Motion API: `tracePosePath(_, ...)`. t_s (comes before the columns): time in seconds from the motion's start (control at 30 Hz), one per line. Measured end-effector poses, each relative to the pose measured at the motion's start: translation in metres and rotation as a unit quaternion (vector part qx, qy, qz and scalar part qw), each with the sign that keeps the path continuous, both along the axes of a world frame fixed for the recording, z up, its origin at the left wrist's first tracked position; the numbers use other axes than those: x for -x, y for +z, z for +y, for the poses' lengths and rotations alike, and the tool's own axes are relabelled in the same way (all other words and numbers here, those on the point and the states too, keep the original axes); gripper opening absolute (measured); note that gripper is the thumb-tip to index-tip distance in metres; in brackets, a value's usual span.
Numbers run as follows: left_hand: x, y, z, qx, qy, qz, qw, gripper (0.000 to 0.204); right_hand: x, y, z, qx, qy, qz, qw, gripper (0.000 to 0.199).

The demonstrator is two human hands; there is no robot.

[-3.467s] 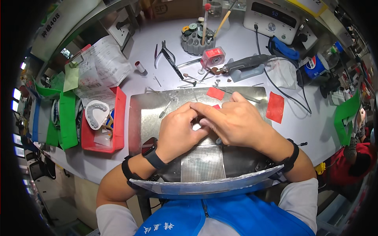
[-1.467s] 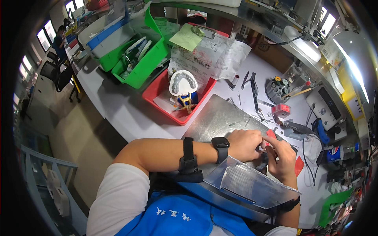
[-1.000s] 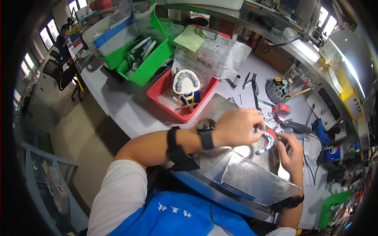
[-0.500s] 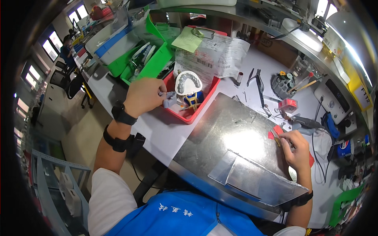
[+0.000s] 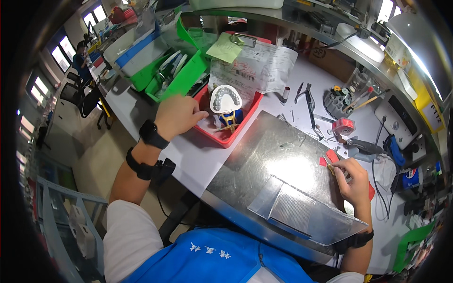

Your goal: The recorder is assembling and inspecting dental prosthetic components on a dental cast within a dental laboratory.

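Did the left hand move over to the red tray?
Yes. The left hand went from the metal sheet, beside the right hand, leftward to the red tray holding the teeth model.

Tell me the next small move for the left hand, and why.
Probably close the left hand on the dental cast and lift it out. The fingers are already inside the red tray, just beside the cast and apparently not gripping it, while the right hand waits at the metal plate.

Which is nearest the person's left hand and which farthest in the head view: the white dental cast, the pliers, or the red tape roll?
From the left hand:
1. White dental cast, just to its right, in the red tray.
2. Pliers, on the white bench past the tray.
3. Red tape roll, farther right.
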State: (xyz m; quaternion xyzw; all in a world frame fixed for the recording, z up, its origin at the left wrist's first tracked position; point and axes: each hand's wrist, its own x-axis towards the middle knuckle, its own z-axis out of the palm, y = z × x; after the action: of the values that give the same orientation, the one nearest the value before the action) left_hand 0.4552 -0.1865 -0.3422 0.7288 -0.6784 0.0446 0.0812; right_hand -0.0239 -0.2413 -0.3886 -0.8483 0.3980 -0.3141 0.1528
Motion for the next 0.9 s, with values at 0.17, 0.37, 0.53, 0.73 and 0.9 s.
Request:
tracePosePath(0.17,0.024,0.015,0.029,0.011,0.031,0.027,0.999,0.034,0.011,0.009,0.005,0.001,-0.024,0.015,1.0,0.008)
tracePosePath(0.37,0.022,-0.03,0.045,0.099,-0.158,0.075,0.98,0.03,0.011,-0.011,-0.006,0.011,0.002,0.016,1.0,0.011)
tracePosePath(0.53,0.013,-0.048,0.038,0.195,-0.208,0.048,0.957,0.026,0.016,-0.009,-0.002,0.021,-0.005,0.004,1.0,0.013)
tracePosePath(0.73,0.04,0.018,0.064,0.236,-0.231,0.109,0.938,0.026,0.024,-0.015,-0.007,0.044,-0.003,-0.003,0.999,0.013)
tracePosePath(0.9,0.023,0.087,0.098,0.244,-0.232,0.095,0.937,0.043,0.026,-0.017,-0.006,0.059,-0.015,0.004,0.998,0.016)
